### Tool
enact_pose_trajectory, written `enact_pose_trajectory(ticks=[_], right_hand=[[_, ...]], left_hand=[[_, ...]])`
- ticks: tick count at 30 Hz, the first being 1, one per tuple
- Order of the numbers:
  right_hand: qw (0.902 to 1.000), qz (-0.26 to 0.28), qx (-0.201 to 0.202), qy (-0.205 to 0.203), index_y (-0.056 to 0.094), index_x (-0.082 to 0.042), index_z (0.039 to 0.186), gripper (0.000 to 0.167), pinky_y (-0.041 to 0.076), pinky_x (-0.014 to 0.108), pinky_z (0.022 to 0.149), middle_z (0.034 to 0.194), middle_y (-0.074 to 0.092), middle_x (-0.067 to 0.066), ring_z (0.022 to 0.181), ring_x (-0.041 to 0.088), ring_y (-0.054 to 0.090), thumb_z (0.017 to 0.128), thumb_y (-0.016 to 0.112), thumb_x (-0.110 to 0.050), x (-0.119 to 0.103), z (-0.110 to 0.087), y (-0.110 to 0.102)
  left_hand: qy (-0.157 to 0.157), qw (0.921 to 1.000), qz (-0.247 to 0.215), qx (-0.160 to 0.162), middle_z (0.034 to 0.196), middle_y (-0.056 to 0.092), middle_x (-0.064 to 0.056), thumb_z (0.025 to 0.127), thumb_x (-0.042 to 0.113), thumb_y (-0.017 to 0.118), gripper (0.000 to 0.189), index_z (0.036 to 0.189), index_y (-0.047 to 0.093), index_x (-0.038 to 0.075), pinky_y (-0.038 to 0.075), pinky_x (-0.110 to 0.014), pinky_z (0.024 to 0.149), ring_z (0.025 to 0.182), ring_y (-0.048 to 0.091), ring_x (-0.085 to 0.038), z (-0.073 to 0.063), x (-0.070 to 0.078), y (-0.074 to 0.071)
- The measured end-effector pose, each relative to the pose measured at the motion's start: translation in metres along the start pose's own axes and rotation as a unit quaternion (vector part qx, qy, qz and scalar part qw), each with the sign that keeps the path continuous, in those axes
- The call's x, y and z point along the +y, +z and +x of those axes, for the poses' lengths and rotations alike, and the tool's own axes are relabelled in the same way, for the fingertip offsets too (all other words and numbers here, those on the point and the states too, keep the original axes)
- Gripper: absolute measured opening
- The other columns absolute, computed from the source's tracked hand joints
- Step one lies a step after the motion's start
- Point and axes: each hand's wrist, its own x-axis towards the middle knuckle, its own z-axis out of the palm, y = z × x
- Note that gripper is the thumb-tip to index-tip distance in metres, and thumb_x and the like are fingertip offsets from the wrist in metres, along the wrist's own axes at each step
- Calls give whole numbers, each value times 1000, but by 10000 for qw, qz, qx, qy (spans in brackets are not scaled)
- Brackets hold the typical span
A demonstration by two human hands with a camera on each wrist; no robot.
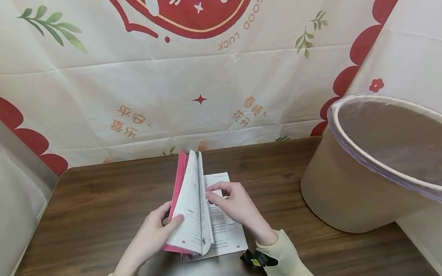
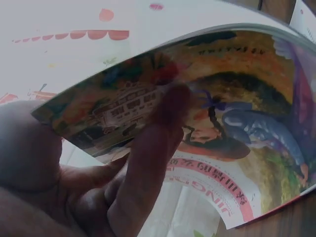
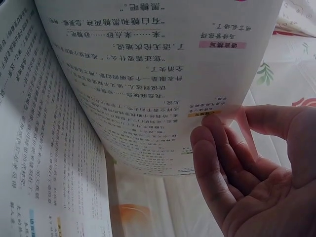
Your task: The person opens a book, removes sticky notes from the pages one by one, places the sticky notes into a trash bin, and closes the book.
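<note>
A paperback book [image 1: 189, 220] with pink-edged covers stands half open over the wooden table, its right part lying flat as a printed page [image 1: 226, 226]. My left hand [image 1: 154, 230] grips the raised left part, thumb on the page and fingers behind. From below, the left wrist view has those fingers [image 2: 148, 163] against an illustrated cover [image 2: 247, 123]. With thumb and fingers my right hand [image 1: 234, 202] pinches the edge of a raised leaf near the middle. That leaf [image 3: 133, 74] curves up, covered in print, in the right wrist view.
A large beige bin [image 1: 353, 189] with a clear plastic liner stands at the right of the table [image 1: 96, 213]. Behind the table hangs a white cloth [image 1: 187, 81] with red and green prints. A pale padded panel [image 1: 8, 201] borders the left side.
</note>
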Motion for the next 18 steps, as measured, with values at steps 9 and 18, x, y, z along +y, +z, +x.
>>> enact_pose_trajectory(ticks=[9, 18], right_hand=[[9994, -167, 115, -297, 82, -13, 110, 18, 43, 22, 68, 104, 81, 5, 85, 14, 58, 96, 74, -21, -6, 0, 8], [9981, -359, 261, -437, 82, -11, 107, 17, 45, 20, 65, 100, 82, 4, 84, 13, 60, 95, 75, -23, -14, 0, 15]], left_hand=[[-291, 9981, 174, 508, 101, 78, -10, 100, 23, 71, 49, 144, 57, 5, 59, -28, 65, 75, 76, -16, -3, 8, 16], [-236, 9974, 266, 623, 98, 78, -8, 100, 25, 71, 48, 142, 59, 7, 57, -28, 64, 74, 76, -15, -2, 11, 22]])
